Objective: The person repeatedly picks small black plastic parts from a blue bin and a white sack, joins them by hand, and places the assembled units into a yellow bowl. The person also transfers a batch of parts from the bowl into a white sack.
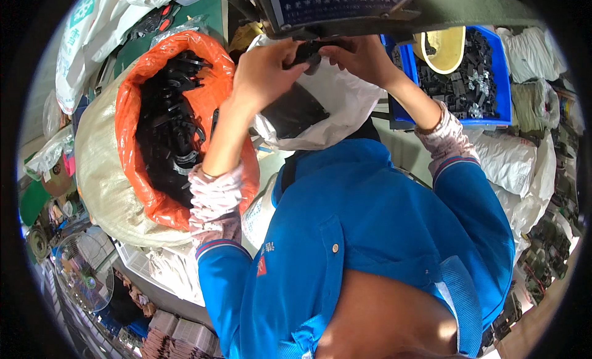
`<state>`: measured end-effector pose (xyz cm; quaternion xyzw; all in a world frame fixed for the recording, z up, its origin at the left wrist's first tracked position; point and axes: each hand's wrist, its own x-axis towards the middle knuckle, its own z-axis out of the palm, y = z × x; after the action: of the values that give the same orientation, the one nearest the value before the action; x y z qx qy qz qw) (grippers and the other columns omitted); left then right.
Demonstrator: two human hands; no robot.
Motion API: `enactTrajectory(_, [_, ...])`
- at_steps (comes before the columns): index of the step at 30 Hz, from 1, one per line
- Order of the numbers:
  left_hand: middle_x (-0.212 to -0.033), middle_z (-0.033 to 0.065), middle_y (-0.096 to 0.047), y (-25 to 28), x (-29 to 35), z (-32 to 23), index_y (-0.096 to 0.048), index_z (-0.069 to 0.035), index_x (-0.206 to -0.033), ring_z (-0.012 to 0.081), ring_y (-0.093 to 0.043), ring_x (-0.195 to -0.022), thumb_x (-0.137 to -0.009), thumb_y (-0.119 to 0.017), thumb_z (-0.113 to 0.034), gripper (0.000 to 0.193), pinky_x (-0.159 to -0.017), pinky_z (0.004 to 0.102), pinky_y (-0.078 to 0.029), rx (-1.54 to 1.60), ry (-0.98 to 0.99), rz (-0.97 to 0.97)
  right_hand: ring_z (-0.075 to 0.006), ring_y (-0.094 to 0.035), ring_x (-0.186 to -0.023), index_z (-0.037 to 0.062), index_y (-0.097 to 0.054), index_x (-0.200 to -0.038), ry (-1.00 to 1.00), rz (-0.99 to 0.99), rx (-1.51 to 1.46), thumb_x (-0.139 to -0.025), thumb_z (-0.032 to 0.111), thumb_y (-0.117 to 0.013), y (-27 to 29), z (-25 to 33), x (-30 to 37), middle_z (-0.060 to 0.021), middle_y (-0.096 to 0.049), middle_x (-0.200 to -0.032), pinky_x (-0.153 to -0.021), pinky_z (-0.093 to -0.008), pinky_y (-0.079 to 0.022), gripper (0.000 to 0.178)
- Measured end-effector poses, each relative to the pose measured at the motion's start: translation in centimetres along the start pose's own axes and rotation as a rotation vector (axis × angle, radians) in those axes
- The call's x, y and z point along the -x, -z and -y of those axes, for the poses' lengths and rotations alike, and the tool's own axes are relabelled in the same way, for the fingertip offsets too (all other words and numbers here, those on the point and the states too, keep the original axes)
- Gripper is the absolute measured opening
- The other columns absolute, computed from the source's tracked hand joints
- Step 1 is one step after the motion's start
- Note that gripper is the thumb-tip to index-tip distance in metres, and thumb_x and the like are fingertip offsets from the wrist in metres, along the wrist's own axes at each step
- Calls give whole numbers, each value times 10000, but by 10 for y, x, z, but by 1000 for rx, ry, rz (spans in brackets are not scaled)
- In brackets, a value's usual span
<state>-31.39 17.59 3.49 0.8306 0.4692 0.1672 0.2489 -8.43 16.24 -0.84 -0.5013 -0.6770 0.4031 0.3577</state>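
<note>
One dark piece point(312, 52) appears to be in hand, raised over the far edge of the white bag point(348, 106), with the machine point(345, 16) close above it, also beyond the white bag. The left hand point(266, 72) is above the left of the white bag, thumb and fingers clamped on the dark piece; the right hand point(365, 58), above the right of the white bag, has its thumb against the other end, and its fingers seem pinched on it too, though the machine's shade blurs the outermost tips. Work on this piece looks under way rather than finished, since neither hand has let go of it; how much it lacks cannot be told, its details being too small and dark. Plenty seems left overall: left of the white bag, the orange-lined sack point(129, 155) holds a deep heap of black parts point(171, 109), and right of the white bag, the blue bin point(507, 97) carries many small black pieces point(453, 81) and a pale yellow tub point(459, 50). Which of these stocks is finished and which is waiting cannot be settled. Inside the white bag lies a dark patch, perhaps completed work, perhaps only lining, so no count of what is done is possible.
</note>
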Motion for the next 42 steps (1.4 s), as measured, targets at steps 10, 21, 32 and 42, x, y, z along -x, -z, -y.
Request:
enactTrajectory(10, [-775, 104, -674, 11, 14, 9, -677, -14, -934, 153, -591, -691, -817, -757, -151, 197, -659, 299, -485, 253, 93, 27, -122, -678, -726, 73, -690, -1171, -84, 162, -15, -949, 271, -641, 9, 3, -10, -106, -717, -885, -663, -281, -551, 301])
enactTrajectory(21, [-711, 147, -659, -1, 24, 12, -677, -17, -910, 273, -614, -569, -797, -753, -152, 192, -570, 335, -480, 224, -46, -145, -292, -641, -1013, 79, -657, -1171, 564, -51, 995, -914, 225, -588, -11, -176, -81, -160, -653, -1126, -873, -406, -501, 303])
enactTrajectory(32, [-933, 139, -710, -15, 35, 5, -679, -27, -915, 295, -688, -704, -786, -760, -98, 168, -641, 339, -547, 211, -195, -351, -315, -637, -976, 90, -690, -1065, 609, -217, 1197, -852, 172, -618, -19, -214, -98, -125, -660, -1057, -851, -435, -489, 239])
enactTrajectory(42, [-1418, 210, -453, -113, 102, 40, -525, -200, -1366, 422, -297, -1387, -740, -774, -210, 674, -1132, 587, -202, -384, 125, -138, -185, -658, -819, 41, -713, -955, -142, 83, -614, -903, 198, -690, 5, -23, -24, -44, -689, -910, -739, -350, -548, 167])
